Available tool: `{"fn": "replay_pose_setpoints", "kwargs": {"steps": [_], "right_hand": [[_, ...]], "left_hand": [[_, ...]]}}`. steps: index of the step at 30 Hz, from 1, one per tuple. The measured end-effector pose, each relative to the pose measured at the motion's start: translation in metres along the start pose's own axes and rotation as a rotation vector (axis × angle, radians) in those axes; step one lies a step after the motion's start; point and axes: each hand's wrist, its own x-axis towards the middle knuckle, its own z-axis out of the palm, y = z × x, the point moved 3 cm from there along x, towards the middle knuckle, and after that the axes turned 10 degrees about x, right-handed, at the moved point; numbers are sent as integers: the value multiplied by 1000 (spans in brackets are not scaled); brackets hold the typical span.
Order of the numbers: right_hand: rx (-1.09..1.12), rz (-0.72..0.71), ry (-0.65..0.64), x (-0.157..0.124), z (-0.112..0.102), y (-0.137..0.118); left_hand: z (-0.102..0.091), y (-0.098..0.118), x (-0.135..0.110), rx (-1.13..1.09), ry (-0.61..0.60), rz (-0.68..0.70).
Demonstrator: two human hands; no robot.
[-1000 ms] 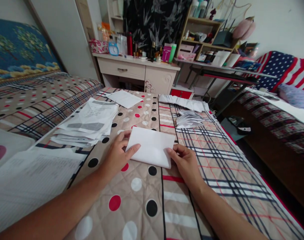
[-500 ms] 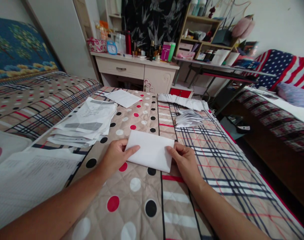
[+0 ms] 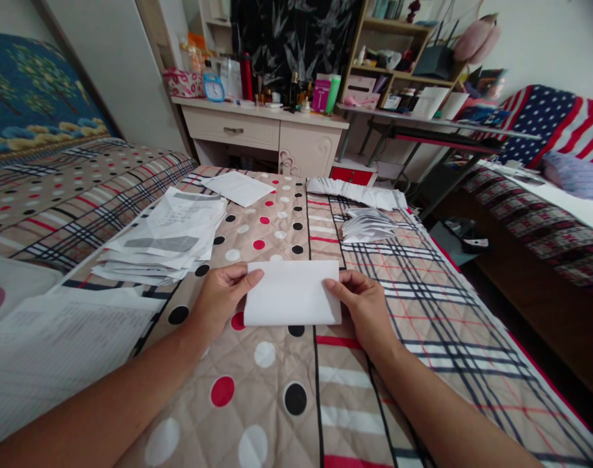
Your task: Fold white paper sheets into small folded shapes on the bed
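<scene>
A blank white piece of folded paper (image 3: 292,296) is held between my two hands over the bed. My left hand (image 3: 223,294) pinches its left edge, thumb on top and fingers behind. At the right edge, my right hand (image 3: 362,296) grips it the same way. To the left lies a stack of printed sheets (image 3: 167,227), creased and uneven. Beyond the hands at the right, a fanned pile of folded papers (image 3: 369,225) rests on the bed, with a longer row of folded papers (image 3: 354,193) behind it.
A single white sheet (image 3: 240,188) lies at the bed's far side. More printed pages (image 3: 67,344) are at the near left. The quilted bedspread (image 3: 262,416) has dots and plaid. A white dresser (image 3: 232,127) with bottles stands behind, and a metal-legged desk (image 3: 442,127) at the right.
The folded paper has turned from a slant to nearly level, its right end rising. Both hands still grip its edges. The camera view has shifted slightly.
</scene>
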Motion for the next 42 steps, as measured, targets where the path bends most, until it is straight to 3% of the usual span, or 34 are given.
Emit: {"fn": "replay_pose_setpoints", "kwargs": {"steps": [5,11,15,23,33,42], "right_hand": [[91,22,31,-1,0,-1],[74,-102,90,1,-2,-4],[97,-89,96,2,-2,-4],[95,-112,81,-2,3,-8],[83,-79,128,0,-1,-6],[102,-79,137,-1,0,-6]], "left_hand": [[2,4,-3,-48,-45,33],[0,11,-2,111,17,183],[-2,7,1,107,58,149],[1,5,1,-4,13,62],[-3,-1,3,-72,205,-18],[-2,3,2,-57,202,3]]}}
